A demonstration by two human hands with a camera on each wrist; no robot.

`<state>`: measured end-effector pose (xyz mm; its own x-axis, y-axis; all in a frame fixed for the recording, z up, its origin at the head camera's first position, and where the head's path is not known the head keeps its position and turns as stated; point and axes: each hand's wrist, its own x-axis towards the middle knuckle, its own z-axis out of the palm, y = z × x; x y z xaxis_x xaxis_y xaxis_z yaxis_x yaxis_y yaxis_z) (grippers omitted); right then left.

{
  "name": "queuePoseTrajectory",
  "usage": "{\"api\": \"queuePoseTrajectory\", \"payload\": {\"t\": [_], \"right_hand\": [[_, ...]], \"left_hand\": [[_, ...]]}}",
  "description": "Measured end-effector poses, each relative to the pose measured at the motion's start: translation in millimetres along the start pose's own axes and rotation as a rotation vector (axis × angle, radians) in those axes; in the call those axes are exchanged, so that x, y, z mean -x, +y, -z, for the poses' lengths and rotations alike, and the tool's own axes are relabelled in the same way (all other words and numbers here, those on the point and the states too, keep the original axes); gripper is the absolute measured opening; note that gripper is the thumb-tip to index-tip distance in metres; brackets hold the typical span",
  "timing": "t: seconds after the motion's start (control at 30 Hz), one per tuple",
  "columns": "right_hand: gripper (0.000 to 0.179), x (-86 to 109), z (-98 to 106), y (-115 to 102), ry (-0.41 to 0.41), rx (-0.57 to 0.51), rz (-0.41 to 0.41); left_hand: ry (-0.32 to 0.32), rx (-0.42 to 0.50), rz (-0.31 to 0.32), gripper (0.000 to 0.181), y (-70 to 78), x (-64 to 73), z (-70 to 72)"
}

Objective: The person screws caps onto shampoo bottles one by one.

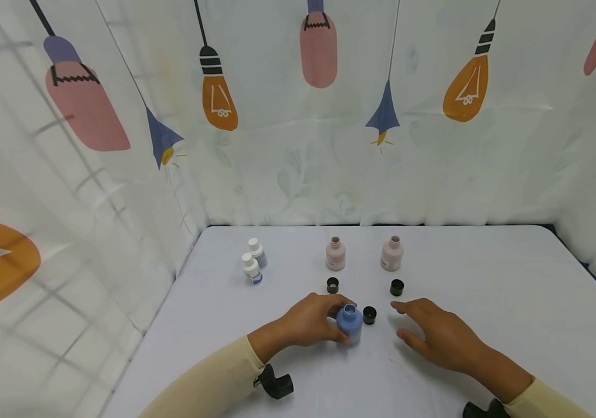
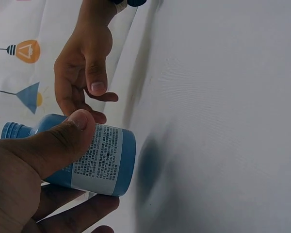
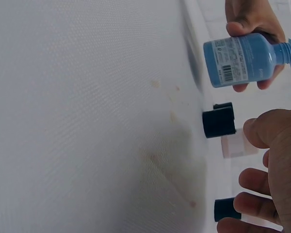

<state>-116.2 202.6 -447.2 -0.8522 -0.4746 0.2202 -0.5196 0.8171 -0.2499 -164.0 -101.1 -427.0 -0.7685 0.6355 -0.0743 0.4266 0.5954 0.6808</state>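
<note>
A blue bottle with a printed label and an uncapped, threaded neck is gripped by my left hand, thumb on one side and fingers on the other. In the left wrist view the bottle appears slightly off the table, with its shadow beside the base. Right of it stands a black cap on the table. My right hand hovers to the right of that cap, fingers apart and holding nothing. From the right wrist, the cap shows near the thumb, not touched.
Two pale pink bottles without caps stand farther back, with one black cap and another black cap before them. Two small white bottles stand at the back left. A printed curtain hangs behind the white table.
</note>
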Motion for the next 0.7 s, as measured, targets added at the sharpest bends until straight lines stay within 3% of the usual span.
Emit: {"api": "queuePoseTrajectory", "payload": {"t": [0.3,0.7], "right_hand": [[0.055,-3.1,-4.6,0.8,-0.014,-0.01,-0.005],[0.052,-9.7,-14.2,0.7,-0.018,-0.034,-0.004]], "left_hand": [[0.001,-0.012,-0.052,0.065,-4.3,1.1,-12.6],[0.027,-0.062,-0.059,0.065,-6.2,4.8,-18.8]]}}
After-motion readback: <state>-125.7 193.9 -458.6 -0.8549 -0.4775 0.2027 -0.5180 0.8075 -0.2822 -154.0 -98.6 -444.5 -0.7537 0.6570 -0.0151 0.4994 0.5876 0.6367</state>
